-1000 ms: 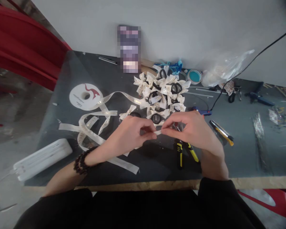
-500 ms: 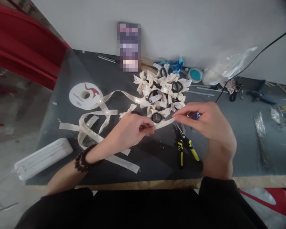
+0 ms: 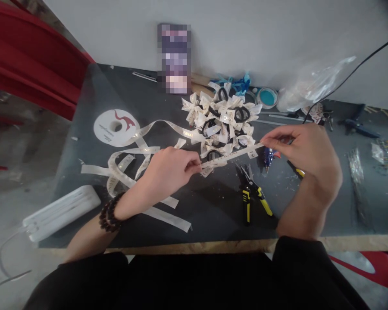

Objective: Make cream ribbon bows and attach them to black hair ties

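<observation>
A strip of cream printed ribbon (image 3: 231,157) is stretched between my hands, in front of a heap of cream bows with black hair ties (image 3: 224,116). My left hand (image 3: 173,170) pinches its left end, and my right hand (image 3: 305,148) pinches its right end, higher up. A white ribbon spool (image 3: 111,128) lies at the left, its ribbon running towards the bows. Cut ribbon pieces (image 3: 168,218) lie around my left forearm. Below the stretched strip rest yellow-and-black pliers or cutters (image 3: 254,196), jaws pointing up. A small blue-and-red tool (image 3: 269,159) is beside my right hand.
A blurred phone (image 3: 175,60) leans on the wall. The back edge holds a teal tape roll (image 3: 267,98) and a clear plastic bag (image 3: 310,90). Thin wires (image 3: 357,181) and a blue tool (image 3: 358,126) lie right; a white power strip (image 3: 63,213) lies at the left front.
My right hand has moved right and slightly up, away from my left hand, so a longer stretch of ribbon shows. My left hand has shifted slightly left. The small blue-and-red tool is more exposed.
</observation>
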`<state>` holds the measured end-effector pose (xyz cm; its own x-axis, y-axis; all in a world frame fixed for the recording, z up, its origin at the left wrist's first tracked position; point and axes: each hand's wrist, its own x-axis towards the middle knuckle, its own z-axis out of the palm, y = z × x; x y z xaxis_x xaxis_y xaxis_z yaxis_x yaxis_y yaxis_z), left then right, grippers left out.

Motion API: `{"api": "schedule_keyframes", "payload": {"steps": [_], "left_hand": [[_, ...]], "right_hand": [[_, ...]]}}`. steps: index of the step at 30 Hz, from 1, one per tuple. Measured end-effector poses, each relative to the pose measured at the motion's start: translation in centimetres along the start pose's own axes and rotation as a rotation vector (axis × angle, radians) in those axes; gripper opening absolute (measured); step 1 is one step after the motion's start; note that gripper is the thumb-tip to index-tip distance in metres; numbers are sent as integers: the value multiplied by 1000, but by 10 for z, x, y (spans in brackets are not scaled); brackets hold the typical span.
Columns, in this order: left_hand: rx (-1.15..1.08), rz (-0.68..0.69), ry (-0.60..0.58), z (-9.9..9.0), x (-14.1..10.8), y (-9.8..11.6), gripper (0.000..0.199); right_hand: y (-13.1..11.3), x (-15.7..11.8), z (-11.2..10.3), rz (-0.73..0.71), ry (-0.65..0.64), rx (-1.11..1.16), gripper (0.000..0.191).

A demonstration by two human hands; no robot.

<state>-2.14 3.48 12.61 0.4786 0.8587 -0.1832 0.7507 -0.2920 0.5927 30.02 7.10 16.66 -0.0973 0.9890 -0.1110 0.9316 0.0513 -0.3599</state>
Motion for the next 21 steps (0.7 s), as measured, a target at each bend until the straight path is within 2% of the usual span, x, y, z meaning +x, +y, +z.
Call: {"api": "schedule_keyframes", "payload": {"steps": [5,10,13,16,21], "left_hand": [[87,-5,59,-3,-1,-4,23],[139,-49,67,-10,-1,-9,23],[131,-43,83,-16,-4,-13,26],[137,-57,77,-25,-7,-19,29],[128,-72,106,-37,-11,-31,21]], "right_hand": [[0,0,0,53,4,62,20],[2,0,-8,28,-84,49,21],[9,0,-13,27,-146,88,25],[15,1,-16,38,-156,129,27],[18,2,-15,57,-158,153,29]]}}
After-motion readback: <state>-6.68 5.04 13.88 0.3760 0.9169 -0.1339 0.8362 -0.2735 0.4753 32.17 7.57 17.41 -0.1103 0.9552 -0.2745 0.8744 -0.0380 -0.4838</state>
